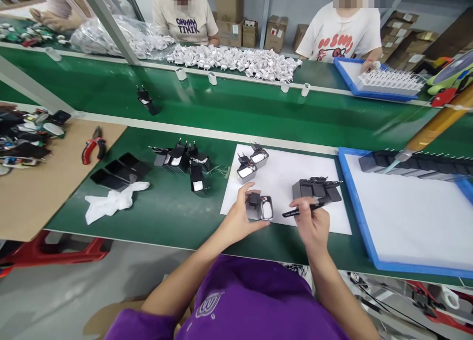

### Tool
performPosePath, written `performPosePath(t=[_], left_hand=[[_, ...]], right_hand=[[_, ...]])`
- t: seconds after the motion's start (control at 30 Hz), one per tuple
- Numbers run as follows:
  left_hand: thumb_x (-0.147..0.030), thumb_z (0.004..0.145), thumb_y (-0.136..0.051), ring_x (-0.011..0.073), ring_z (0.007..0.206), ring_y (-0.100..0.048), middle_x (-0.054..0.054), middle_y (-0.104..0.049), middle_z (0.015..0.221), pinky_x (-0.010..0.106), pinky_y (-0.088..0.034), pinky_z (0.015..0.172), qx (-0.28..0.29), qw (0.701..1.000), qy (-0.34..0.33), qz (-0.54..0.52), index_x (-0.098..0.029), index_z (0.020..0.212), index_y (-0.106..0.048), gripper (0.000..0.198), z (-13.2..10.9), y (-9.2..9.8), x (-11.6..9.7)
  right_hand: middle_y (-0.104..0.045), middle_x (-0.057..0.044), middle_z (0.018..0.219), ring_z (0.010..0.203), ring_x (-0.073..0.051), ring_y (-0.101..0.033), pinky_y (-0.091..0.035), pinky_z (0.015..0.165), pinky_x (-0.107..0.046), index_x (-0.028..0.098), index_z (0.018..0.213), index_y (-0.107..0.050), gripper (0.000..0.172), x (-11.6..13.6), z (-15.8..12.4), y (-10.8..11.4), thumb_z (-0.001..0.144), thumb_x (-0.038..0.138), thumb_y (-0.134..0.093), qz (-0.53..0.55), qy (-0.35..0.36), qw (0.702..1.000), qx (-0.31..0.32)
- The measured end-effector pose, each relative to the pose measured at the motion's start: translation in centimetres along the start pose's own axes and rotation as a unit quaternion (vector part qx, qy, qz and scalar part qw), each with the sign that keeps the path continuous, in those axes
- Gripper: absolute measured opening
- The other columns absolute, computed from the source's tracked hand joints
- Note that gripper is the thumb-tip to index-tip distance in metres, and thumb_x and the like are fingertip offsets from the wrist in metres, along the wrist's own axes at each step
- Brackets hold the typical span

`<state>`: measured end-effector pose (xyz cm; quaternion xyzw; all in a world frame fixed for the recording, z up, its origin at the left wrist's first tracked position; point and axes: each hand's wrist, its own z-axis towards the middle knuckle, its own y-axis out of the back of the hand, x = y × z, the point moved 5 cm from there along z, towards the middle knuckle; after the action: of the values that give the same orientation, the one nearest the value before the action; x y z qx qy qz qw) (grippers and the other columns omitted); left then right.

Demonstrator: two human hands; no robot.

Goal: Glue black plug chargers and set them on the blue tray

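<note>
1. Brown board [48, 197] at far left is partly covered by a heap of mixed parts [27, 135], cut off by the frame's edge; red-handled pliers [93, 146] are laid beside it.
2. On the green desk [166, 217], three hollow black cases [120, 171] are touched by a crumpled white piece [114, 202]; whether cloth or glove cannot be told.
3. Black plug units [177, 158] are clustered next, too overlapped to be counted. Beyond, dark capitals are printed on a co-worker's pale shirt [181, 39], the lower line seemingly "TINIK".
4. Over a white sheet [284, 165], an open black case [266, 208] with a white filling is pinched between left thumb and fingers, partly hidden by that left hand [238, 218].
5. Black tweezers [290, 213] are gripped, thumb against fingers, by the right hand [313, 225]; their pale print is too small to be read. Closed black units [314, 188] are bunched just behind.
6. Red lettering on another co-worker's shirt [345, 34] cannot be read with certainty.
7. A blue-rimmed tray [354, 197] is cut off at right, its row of units [373, 162] partly hidden by a yellow pole [439, 125].
</note>
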<state>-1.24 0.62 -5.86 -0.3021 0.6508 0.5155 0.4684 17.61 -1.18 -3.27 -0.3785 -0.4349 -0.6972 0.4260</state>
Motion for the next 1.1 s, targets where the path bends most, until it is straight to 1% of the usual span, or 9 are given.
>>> performPosePath(t=[0.1, 0.2, 0.27, 0.33, 0.5, 0.57, 0.87, 0.97, 1.1], left_hand=[[-0.025, 0.069, -0.080, 0.0230, 0.109, -0.062, 0.009, -0.061, 0.121, 0.039, -0.050, 0.096, 0.001, 1.000, 0.014, 0.004, -0.024, 0.137, -0.026, 0.087, 0.0, -0.8, 0.0], [-0.026, 0.068, -0.081, 0.0237, 0.110, -0.062, 0.008, -0.060, 0.122, 0.039, -0.049, 0.097, -0.023, 0.999, 0.011, 0.027, -0.024, 0.133, -0.033, 0.081, -0.2, -1.2, 0.0], [-0.028, 0.069, -0.080, 0.0247, 0.114, -0.060, 0.009, -0.060, 0.124, 0.040, -0.048, 0.099, -0.037, 0.998, 0.003, 0.052, -0.023, 0.130, -0.037, 0.075, -0.4, -1.3, -0.1], [-0.029, 0.070, -0.080, 0.0252, 0.116, -0.059, 0.009, -0.059, 0.125, 0.040, -0.048, 0.101, -0.043, 0.996, -0.004, 0.072, -0.022, 0.129, -0.040, 0.071, -0.5, -1.4, -0.2], [-0.032, 0.070, -0.080, 0.0252, 0.116, -0.059, 0.009, -0.059, 0.126, 0.041, -0.048, 0.100, -0.050, 0.994, -0.014, 0.093, -0.023, 0.131, -0.041, 0.073, -0.6, -1.6, -0.1], [-0.032, 0.070, -0.080, 0.0249, 0.115, -0.059, 0.009, -0.059, 0.127, 0.041, -0.049, 0.100, -0.049, 0.994, -0.015, 0.097, -0.023, 0.132, -0.041, 0.074, -0.6, -1.7, -0.1], [-0.032, 0.073, -0.077, 0.0265, 0.113, -0.060, 0.010, -0.060, 0.123, 0.043, -0.050, 0.097, -0.039, 0.992, -0.028, 0.114, -0.022, 0.133, -0.040, 0.071, -0.5, -2.0, 0.0], [-0.032, 0.074, -0.077, 0.0259, 0.111, -0.061, 0.009, -0.062, 0.120, 0.042, -0.051, 0.095, -0.044, 0.991, -0.037, 0.117, -0.022, 0.132, -0.040, 0.069, -0.6, -2.1, 0.1], [-0.031, 0.071, -0.079, 0.0241, 0.105, -0.064, 0.007, -0.063, 0.116, 0.039, -0.053, 0.091, -0.054, 0.990, -0.037, 0.124, -0.023, 0.127, -0.043, 0.067, -0.7, -2.0, 0.3]], right_hand=[[-0.061, 0.002, 0.057, 0.048, -0.009, -0.057, -0.042, 0.050, -0.022, 0.019, 0.080, -0.065, 0.027, 1.1, -0.4, -1.0, 0.096, 0.029, -0.046, -0.058, 0.093, 0.994, -0.007], [-0.065, 0.000, 0.059, 0.050, -0.009, -0.059, -0.041, 0.052, -0.021, 0.018, 0.075, -0.062, 0.028, 2.5, -0.2, -1.5, 0.097, 0.026, -0.046, -0.173, 0.205, 0.963, -0.021], [-0.066, -0.001, 0.060, 0.049, -0.009, -0.058, -0.040, 0.052, -0.022, 0.018, 0.073, -0.061, 0.028, 3.0, -0.1, -1.8, 0.096, 0.024, -0.046, -0.231, 0.252, 0.939, -0.026], [-0.064, 0.000, 0.057, 0.047, -0.009, -0.056, -0.038, 0.051, -0.023, 0.019, 0.072, -0.059, 0.027, 3.0, -0.2, -1.9, 0.096, 0.022, -0.047, -0.252, 0.277, 0.927, -0.021], [-0.065, -0.001, 0.062, 0.054, -0.011, -0.060, -0.044, 0.057, -0.024, 0.019, 0.080, -0.059, 0.020, 2.7, -0.8, -1.4, 0.094, 0.015, -0.046, -0.171, 0.282, 0.943, -0.042], [-0.065, -0.001, 0.063, 0.056, -0.012, -0.060, -0.045, 0.058, -0.024, 0.019, 0.081, -0.059, 0.018, 2.6, -0.8, -1.5, 0.094, 0.015, -0.047, -0.157, 0.284, 0.945, -0.030], [-0.061, 0.000, 0.057, 0.050, -0.010, -0.053, -0.039, 0.054, -0.024, 0.018, 0.074, -0.057, 0.023, 2.5, -0.8, -2.2, 0.094, 0.017, -0.047, -0.210, 0.307, 0.928, -0.003], [-0.056, 0.002, 0.053, 0.047, -0.009, -0.050, -0.036, 0.051, -0.023, 0.018, 0.070, -0.055, 0.027, 2.3, -0.6, -2.3, 0.095, 0.018, -0.046, -0.239, 0.282, 0.929, -0.008], [-0.052, 0.004, 0.048, 0.042, -0.008, -0.047, -0.034, 0.047, -0.021, 0.018, 0.065, -0.054, 0.034, 2.0, -0.3, -2.7, 0.097, 0.021, -0.043, -0.238, 0.215, 0.947, -0.006]])
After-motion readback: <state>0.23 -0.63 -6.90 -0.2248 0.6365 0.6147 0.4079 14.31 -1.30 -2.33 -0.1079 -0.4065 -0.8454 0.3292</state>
